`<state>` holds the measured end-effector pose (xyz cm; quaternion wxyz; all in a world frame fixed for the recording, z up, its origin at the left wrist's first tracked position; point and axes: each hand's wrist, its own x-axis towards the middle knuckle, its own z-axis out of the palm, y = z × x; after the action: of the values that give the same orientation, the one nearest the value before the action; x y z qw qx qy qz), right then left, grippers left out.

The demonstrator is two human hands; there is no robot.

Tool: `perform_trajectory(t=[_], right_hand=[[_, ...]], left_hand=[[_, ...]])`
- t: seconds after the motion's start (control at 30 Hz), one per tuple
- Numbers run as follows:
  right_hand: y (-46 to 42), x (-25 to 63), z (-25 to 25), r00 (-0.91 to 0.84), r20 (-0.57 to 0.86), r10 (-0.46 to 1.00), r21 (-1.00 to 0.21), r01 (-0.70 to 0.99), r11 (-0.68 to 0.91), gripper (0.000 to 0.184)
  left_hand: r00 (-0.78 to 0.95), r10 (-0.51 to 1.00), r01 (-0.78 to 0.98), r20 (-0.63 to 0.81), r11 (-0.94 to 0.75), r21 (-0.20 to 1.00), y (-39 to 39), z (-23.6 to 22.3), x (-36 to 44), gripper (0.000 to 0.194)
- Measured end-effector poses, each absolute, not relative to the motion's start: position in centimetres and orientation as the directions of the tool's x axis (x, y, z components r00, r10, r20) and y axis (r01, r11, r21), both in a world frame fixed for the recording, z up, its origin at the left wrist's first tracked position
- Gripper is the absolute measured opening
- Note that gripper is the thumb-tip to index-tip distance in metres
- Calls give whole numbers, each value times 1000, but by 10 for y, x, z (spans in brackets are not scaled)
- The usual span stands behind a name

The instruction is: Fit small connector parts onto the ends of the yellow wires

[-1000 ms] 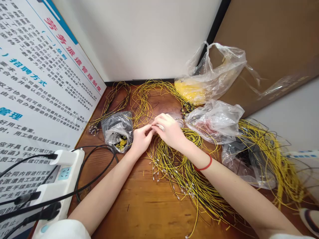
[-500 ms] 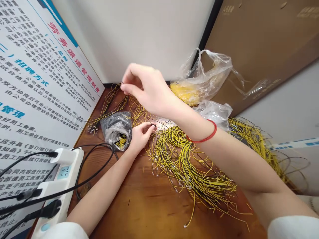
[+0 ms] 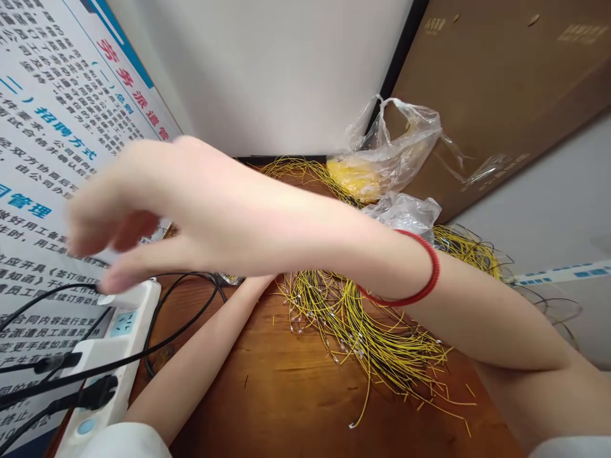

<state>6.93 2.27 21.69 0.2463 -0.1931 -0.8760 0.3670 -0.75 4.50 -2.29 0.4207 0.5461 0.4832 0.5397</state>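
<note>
My right hand (image 3: pixel 167 210) reaches across to the left, close to the camera and blurred. Its thumb stands apart from the loosely bent fingers, and nothing shows between them. A red cord bracelet (image 3: pixel 432 277) circles that wrist. Of my left arm only the forearm (image 3: pixel 205 356) shows; the hand is hidden behind my right hand and wrist. A large bundle of thin yellow and black wires (image 3: pixel 391 350), with small pale ends, lies on the wooden table (image 3: pixel 267 401) below my right forearm. Most of the dark plastic bag (image 3: pixel 230 278) is covered by my right hand.
A white power strip (image 3: pixel 136 318) with black cables (image 3: pixel 186 334) stands at the left by a printed board (image 3: pixel 42 127). Behind my right arm are a clear bag (image 3: pixel 410 137) with yellow contents, a crumpled bag (image 3: pixel 405 213) and more wires (image 3: pixel 465 251). A brown panel (image 3: pixel 501 76) leans behind.
My right hand has swung left and nearer the camera, its thumb and fingers parting from a pinch. It now hides my left hand, which was pinching by the wire bundle.
</note>
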Motion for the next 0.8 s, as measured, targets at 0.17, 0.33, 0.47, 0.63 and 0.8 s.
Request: perform_trajectory(t=[0.17, 0.33, 0.47, 0.63, 0.8], right_hand=[[67, 123, 148, -635, 212, 742, -681, 449, 579, 24], [59, 165, 88, -613, -184, 768, -794, 554, 252, 18], [46, 187, 91, -587, -134, 798, -927, 359, 108, 14], [50, 211, 114, -522, -99, 847, -939, 332, 95, 19], [49, 231, 149, -575, -98, 812, -840, 486, 243, 28]], left_hand=[[-70, 980, -15, 188, -190, 982, 40, -9, -4, 27], [-232, 948, -162, 216, -257, 953, 44, 14, -4, 28], [-334, 911, -255, 240, -333, 908, 51, 41, -17, 26], [-391, 882, -270, 264, -384, 883, 52, 72, -36, 24], [-312, 913, -296, 263, -356, 886, 48, 78, -35, 24]])
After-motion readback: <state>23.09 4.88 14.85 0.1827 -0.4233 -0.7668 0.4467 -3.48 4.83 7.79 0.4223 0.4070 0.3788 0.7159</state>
